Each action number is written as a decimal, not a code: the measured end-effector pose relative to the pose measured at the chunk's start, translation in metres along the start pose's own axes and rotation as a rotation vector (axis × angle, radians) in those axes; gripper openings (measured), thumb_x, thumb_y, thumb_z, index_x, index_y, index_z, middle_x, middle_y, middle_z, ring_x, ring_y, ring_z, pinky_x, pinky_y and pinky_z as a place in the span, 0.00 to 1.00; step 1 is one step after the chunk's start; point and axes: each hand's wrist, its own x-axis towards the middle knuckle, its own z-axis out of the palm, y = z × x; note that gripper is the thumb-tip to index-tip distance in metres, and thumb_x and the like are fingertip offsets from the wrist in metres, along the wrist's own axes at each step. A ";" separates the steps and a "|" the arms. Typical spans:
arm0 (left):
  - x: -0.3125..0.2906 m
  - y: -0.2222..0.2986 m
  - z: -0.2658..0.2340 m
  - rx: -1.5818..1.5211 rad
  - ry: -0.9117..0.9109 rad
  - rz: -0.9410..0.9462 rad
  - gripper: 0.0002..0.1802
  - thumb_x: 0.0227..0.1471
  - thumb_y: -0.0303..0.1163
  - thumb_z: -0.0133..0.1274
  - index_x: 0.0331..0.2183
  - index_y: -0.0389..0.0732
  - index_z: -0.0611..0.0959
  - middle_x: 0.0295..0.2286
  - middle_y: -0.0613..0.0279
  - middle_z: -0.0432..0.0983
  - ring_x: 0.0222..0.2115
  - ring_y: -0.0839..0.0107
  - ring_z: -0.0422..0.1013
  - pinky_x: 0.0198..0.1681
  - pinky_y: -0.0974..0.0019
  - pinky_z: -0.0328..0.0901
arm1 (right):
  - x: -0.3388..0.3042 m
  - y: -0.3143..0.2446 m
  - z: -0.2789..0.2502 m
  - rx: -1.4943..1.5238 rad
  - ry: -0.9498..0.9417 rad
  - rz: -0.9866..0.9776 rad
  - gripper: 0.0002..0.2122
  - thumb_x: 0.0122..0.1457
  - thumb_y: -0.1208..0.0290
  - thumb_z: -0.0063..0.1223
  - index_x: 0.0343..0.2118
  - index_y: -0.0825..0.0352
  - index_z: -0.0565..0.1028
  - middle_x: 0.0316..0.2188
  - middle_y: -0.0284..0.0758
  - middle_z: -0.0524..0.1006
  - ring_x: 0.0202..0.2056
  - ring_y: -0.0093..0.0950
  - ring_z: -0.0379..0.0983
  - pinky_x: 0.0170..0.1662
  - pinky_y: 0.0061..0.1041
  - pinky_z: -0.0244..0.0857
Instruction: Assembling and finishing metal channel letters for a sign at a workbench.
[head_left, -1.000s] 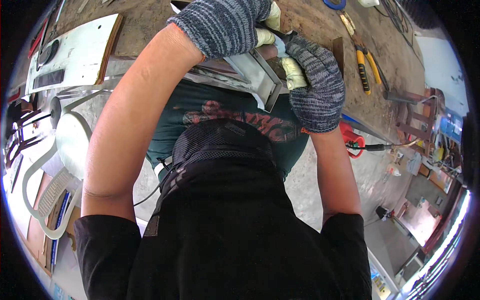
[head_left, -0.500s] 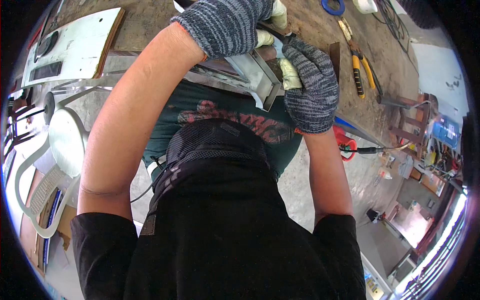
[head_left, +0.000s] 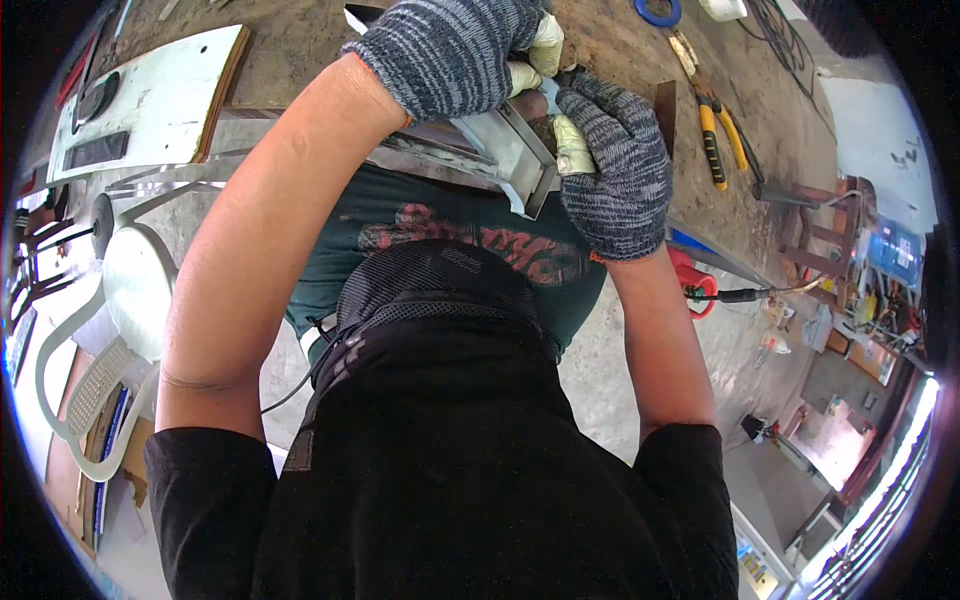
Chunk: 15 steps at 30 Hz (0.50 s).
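Note:
Both my hands wear grey striped knit gloves with cream tape round some fingertips. My left hand (head_left: 450, 55) reaches across the top of the workbench, its taped fingers curled together above a grey metal channel frame (head_left: 528, 165). To the right of that frame, my right hand (head_left: 620, 165) is closed, its taped finger bent toward the metal. A small pale bluish piece (head_left: 549, 97) shows between the two hands. My fingers hide what each one grips. The frame's corner juts over the bench's near edge, above my lap.
On the worn workbench (head_left: 620, 40) lie yellow-and-black handled pliers (head_left: 712, 140), a blue ring (head_left: 657, 12) and coiled cable (head_left: 785, 50). A white board (head_left: 150, 90) rests at the left. A pale plastic chair (head_left: 135, 290) stands below it. A red thing (head_left: 695, 280) hangs right of my lap.
My right hand has shifted slightly left. The left hand's taped fingers have come a little lower and closer together. The metal frame stays nearly in place.

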 end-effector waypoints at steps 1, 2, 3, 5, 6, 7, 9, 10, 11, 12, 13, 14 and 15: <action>0.000 0.000 0.001 0.009 0.006 -0.007 0.07 0.46 0.27 0.59 0.32 0.41 0.87 0.29 0.49 0.82 0.33 0.49 0.78 0.39 0.54 0.72 | 0.000 0.000 0.000 0.003 0.003 0.007 0.18 0.49 0.78 0.64 0.46 0.64 0.83 0.47 0.41 0.80 0.49 0.40 0.77 0.55 0.36 0.71; -0.001 0.001 0.002 0.016 0.040 0.013 0.07 0.46 0.27 0.59 0.31 0.41 0.87 0.29 0.49 0.82 0.33 0.50 0.78 0.38 0.54 0.72 | 0.000 0.000 0.001 0.006 0.006 0.014 0.18 0.49 0.78 0.64 0.46 0.64 0.83 0.47 0.41 0.80 0.49 0.40 0.77 0.55 0.36 0.71; -0.002 0.001 0.003 0.020 0.074 0.032 0.06 0.46 0.28 0.60 0.31 0.41 0.86 0.29 0.50 0.82 0.33 0.50 0.78 0.38 0.54 0.72 | -0.001 0.001 0.001 0.010 0.005 0.013 0.18 0.49 0.78 0.64 0.46 0.64 0.83 0.47 0.41 0.80 0.49 0.40 0.77 0.55 0.36 0.71; -0.003 0.001 0.003 0.018 0.096 0.042 0.05 0.47 0.28 0.60 0.30 0.42 0.86 0.28 0.50 0.81 0.32 0.51 0.78 0.38 0.55 0.72 | -0.001 0.001 0.001 0.014 0.001 0.019 0.18 0.49 0.78 0.64 0.46 0.64 0.83 0.47 0.41 0.80 0.49 0.40 0.77 0.55 0.36 0.71; -0.003 0.001 0.004 0.011 0.084 0.033 0.05 0.47 0.29 0.61 0.30 0.42 0.86 0.28 0.51 0.81 0.32 0.51 0.78 0.37 0.55 0.72 | -0.002 0.001 0.001 0.027 0.005 0.009 0.18 0.50 0.79 0.64 0.46 0.65 0.83 0.47 0.41 0.80 0.49 0.40 0.77 0.55 0.36 0.71; -0.003 0.000 0.003 0.004 0.073 0.026 0.05 0.47 0.29 0.61 0.30 0.42 0.85 0.27 0.51 0.81 0.32 0.51 0.78 0.37 0.56 0.72 | -0.002 0.001 0.001 0.033 0.008 0.007 0.17 0.51 0.79 0.64 0.46 0.65 0.83 0.47 0.41 0.80 0.48 0.40 0.77 0.55 0.36 0.71; -0.002 -0.002 0.004 -0.026 0.039 -0.011 0.05 0.47 0.29 0.61 0.30 0.42 0.85 0.27 0.51 0.81 0.32 0.52 0.78 0.37 0.56 0.72 | -0.003 0.002 0.001 0.051 0.014 0.010 0.16 0.52 0.79 0.63 0.46 0.65 0.83 0.47 0.41 0.81 0.48 0.39 0.77 0.55 0.36 0.71; -0.001 -0.004 0.004 -0.042 0.021 -0.029 0.04 0.47 0.29 0.61 0.30 0.42 0.85 0.27 0.52 0.81 0.31 0.52 0.78 0.36 0.56 0.72 | -0.003 0.002 0.001 0.063 0.017 0.015 0.16 0.53 0.80 0.63 0.46 0.65 0.83 0.47 0.40 0.81 0.48 0.39 0.77 0.55 0.35 0.71; -0.001 -0.005 0.005 -0.038 0.021 -0.022 0.04 0.47 0.29 0.61 0.29 0.41 0.85 0.27 0.52 0.81 0.31 0.52 0.78 0.36 0.57 0.72 | -0.003 0.003 0.000 0.070 0.016 0.020 0.15 0.54 0.80 0.63 0.46 0.65 0.83 0.47 0.40 0.81 0.49 0.38 0.78 0.55 0.35 0.71; -0.002 -0.006 0.007 -0.038 0.067 -0.001 0.04 0.48 0.29 0.62 0.30 0.41 0.85 0.28 0.54 0.82 0.31 0.56 0.79 0.37 0.59 0.72 | -0.003 0.003 -0.001 0.152 0.031 0.041 0.15 0.55 0.80 0.63 0.46 0.64 0.83 0.46 0.40 0.81 0.49 0.37 0.78 0.55 0.34 0.71; -0.003 -0.007 0.011 -0.037 0.113 0.022 0.04 0.49 0.29 0.63 0.31 0.42 0.85 0.28 0.56 0.82 0.31 0.59 0.79 0.38 0.61 0.73 | -0.003 0.004 -0.003 0.229 0.044 0.062 0.14 0.56 0.80 0.63 0.46 0.64 0.83 0.46 0.39 0.82 0.49 0.36 0.78 0.55 0.33 0.71; -0.004 -0.008 0.014 -0.036 0.159 0.044 0.05 0.50 0.28 0.64 0.31 0.42 0.85 0.29 0.58 0.82 0.31 0.62 0.79 0.39 0.63 0.73 | -0.003 0.005 -0.005 0.307 0.057 0.089 0.14 0.57 0.80 0.63 0.46 0.64 0.83 0.46 0.39 0.82 0.49 0.34 0.78 0.55 0.33 0.71; -0.004 -0.010 0.016 -0.064 0.172 0.068 0.06 0.49 0.29 0.65 0.31 0.42 0.85 0.28 0.58 0.82 0.31 0.62 0.79 0.38 0.62 0.73 | -0.004 0.007 -0.009 0.287 0.081 0.098 0.14 0.57 0.80 0.63 0.46 0.65 0.83 0.46 0.38 0.82 0.49 0.33 0.78 0.55 0.33 0.71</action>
